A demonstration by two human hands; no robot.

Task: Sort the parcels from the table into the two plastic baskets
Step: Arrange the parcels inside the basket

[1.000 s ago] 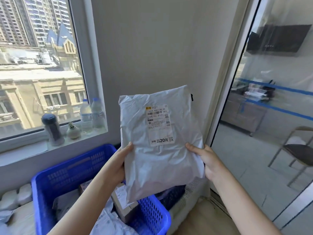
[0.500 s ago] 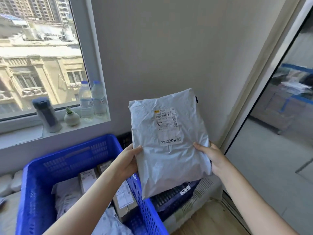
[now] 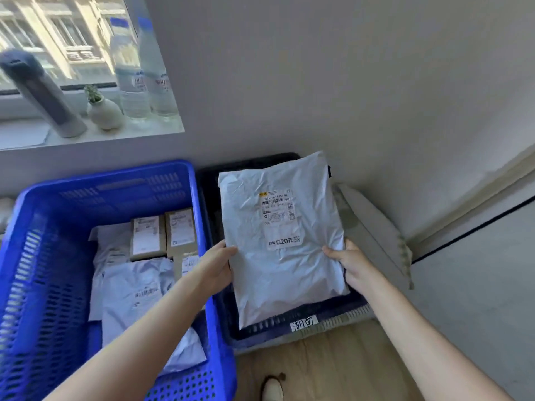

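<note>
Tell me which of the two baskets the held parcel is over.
The dark basket on the right, not the blue basket: both hands hold the grey parcel above it.

The wooden floor (image 3: pixel 333 369) carries a blue basket (image 3: pixel 43 256) and a dark basket (image 3: pixel 289 331) touching side by side against the wall, while the windowsill (image 3: pixel 115 137) holds a flask (image 3: pixel 43 94), a small vase (image 3: pixel 104 113) and two water bottles (image 3: pixel 142 79).

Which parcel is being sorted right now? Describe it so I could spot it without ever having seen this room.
Find the bright blue basket under the windowsill; right beside it sits a darker basket. Above that dark one, the left hand and right hand hold a grey plastic mailer. Unlike the parcels lying in the blue basket, it is lifted, with its white label facing up.
</note>
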